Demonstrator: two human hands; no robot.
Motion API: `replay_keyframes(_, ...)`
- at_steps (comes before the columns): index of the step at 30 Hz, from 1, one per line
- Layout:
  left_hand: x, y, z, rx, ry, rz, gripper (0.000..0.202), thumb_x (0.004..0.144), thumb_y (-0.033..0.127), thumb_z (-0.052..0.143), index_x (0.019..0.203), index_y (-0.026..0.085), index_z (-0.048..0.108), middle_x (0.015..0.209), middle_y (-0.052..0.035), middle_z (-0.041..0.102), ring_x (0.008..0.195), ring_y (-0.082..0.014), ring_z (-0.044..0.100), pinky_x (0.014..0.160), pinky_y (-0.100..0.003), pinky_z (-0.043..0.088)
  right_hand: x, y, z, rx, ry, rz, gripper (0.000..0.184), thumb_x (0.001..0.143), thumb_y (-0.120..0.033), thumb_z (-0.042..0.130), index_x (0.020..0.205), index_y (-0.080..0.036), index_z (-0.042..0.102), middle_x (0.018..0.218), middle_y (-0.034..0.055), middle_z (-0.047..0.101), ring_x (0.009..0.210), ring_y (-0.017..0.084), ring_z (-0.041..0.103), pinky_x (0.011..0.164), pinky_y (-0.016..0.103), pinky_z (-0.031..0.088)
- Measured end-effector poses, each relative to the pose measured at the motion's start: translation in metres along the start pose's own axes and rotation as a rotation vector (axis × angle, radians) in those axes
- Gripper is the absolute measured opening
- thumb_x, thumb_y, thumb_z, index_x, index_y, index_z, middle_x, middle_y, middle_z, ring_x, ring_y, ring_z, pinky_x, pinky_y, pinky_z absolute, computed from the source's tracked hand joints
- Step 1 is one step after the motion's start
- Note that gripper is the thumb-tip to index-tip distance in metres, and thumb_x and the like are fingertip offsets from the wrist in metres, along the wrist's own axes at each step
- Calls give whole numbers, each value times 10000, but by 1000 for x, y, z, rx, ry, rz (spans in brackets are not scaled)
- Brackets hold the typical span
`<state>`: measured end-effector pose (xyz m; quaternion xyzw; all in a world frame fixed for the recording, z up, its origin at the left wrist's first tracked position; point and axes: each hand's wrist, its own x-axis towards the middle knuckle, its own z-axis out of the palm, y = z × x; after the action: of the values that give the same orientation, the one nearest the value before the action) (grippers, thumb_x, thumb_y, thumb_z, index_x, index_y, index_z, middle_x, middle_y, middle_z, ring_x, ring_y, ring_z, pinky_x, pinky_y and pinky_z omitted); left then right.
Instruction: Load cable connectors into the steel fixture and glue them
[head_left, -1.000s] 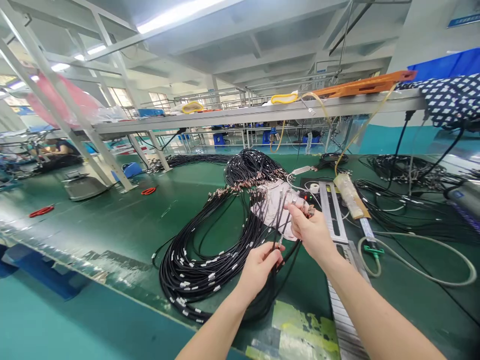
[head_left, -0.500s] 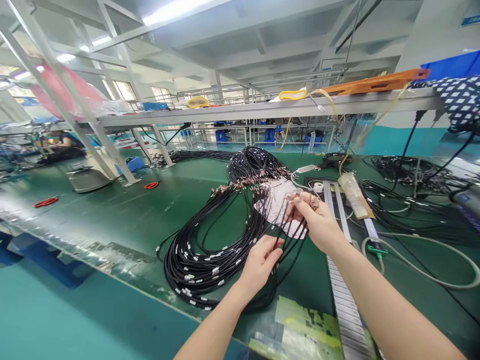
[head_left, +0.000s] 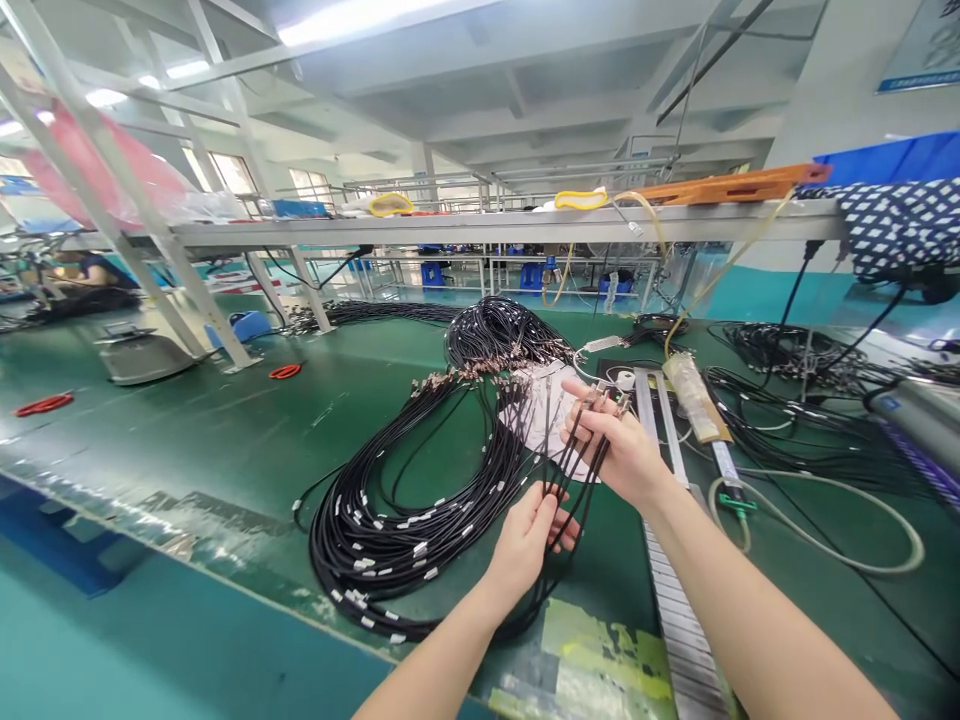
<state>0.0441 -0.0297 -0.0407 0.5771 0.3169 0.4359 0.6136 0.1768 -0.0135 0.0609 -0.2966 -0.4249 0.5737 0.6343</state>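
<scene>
Several black cables [head_left: 574, 470] with small metal ends run between my two hands over the green workbench. My right hand [head_left: 621, 448] is closed round them just below their metal ends, thumb and fingers around the strands. Lower down, my left hand [head_left: 529, 535] pinches the same cables between thumb and forefinger, its other fingers partly hidden behind them. Beside my left hand lies a big looped bundle of black cables [head_left: 375, 560] with white labels. A pale cloth [head_left: 551, 385] lies under the metal ends, partly covered by my right hand.
Another coiled cable bundle [head_left: 499, 330] lies behind. A ribbed metal strip [head_left: 682, 610] and a taped tool [head_left: 696, 395] are at the right, near more loose cables [head_left: 795, 420]. Red rings [head_left: 285, 371] and a grey metal object [head_left: 142, 355] lie left. A shelf [head_left: 450, 229] spans the back.
The view has shifted slightly to the right. My left hand has turned and pinches the cables closer to my right hand. The right-hand fingers have spread a little around the cable ends.
</scene>
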Motion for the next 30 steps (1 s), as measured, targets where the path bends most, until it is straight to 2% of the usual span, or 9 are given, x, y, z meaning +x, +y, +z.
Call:
replay_keyframes(5,1,-3,2,-73,-65,-89,493,805,653,423,864,164,437,646,-40,642,436,-115,574,390,-177,367,3,1,-8,-111,-12,28,585,550,-211,741,1110,-223,572,645,-62,443,597,100,484,656,283,440)
replay_keyframes(8,0,-4,1,-44,-184,-105,477,812,632,433,870,158,438,665,-56,648,435,-103,565,394,-171,367,7,5,-14,-197,16,56,493,586,-286,757,1047,-193,611,610,-53,476,578,107,506,614,274,431)
replay_keyframes(13,-1,2,-7,-59,-355,-171,419,835,565,459,924,155,461,728,-71,660,489,-105,590,453,-185,417,13,12,-22,-260,70,84,250,635,-357,747,770,-172,648,576,-30,532,548,101,504,545,245,408)
replay_keyframes(15,-1,6,-11,-112,-413,-220,395,828,542,488,919,159,464,738,-77,666,509,-118,607,474,-198,440,14,13,-24,-269,89,77,235,627,-358,755,701,-178,625,610,-24,566,581,104,529,569,240,431)
replay_keyframes(18,0,12,-14,-162,-484,-280,348,798,482,563,894,156,492,732,-87,680,516,-128,616,492,-211,458,14,12,-27,-260,72,96,267,625,-384,755,738,-174,636,754,23,649,719,150,610,679,276,486)
replay_keyframes(21,1,13,-12,-172,-420,-304,325,722,421,659,829,138,541,686,-84,679,487,-133,605,472,-217,458,12,11,-29,-235,12,155,317,646,-438,732,755,-156,636,769,68,679,682,184,650,672,326,513)
replay_keyframes(24,5,8,-8,-144,-288,-286,316,670,388,702,761,113,577,653,-92,675,464,-130,593,443,-206,429,9,10,-33,-185,-13,172,320,660,-432,728,805,-165,628,706,56,684,590,173,652,618,320,520)
replay_keyframes(28,13,1,-3,-79,-90,-210,333,657,408,698,709,98,587,640,-93,666,462,-115,581,419,-185,400,7,7,-41,-62,21,149,395,686,-344,727,1031,-200,599,783,52,708,698,187,675,722,367,533)
replay_keyframes(30,16,-2,-2,-73,-53,-193,342,699,446,648,754,120,558,640,-66,659,447,-107,570,408,-186,408,6,7,-46,-5,62,165,398,690,-303,723,1053,-205,591,816,51,709,778,201,674,774,403,528)
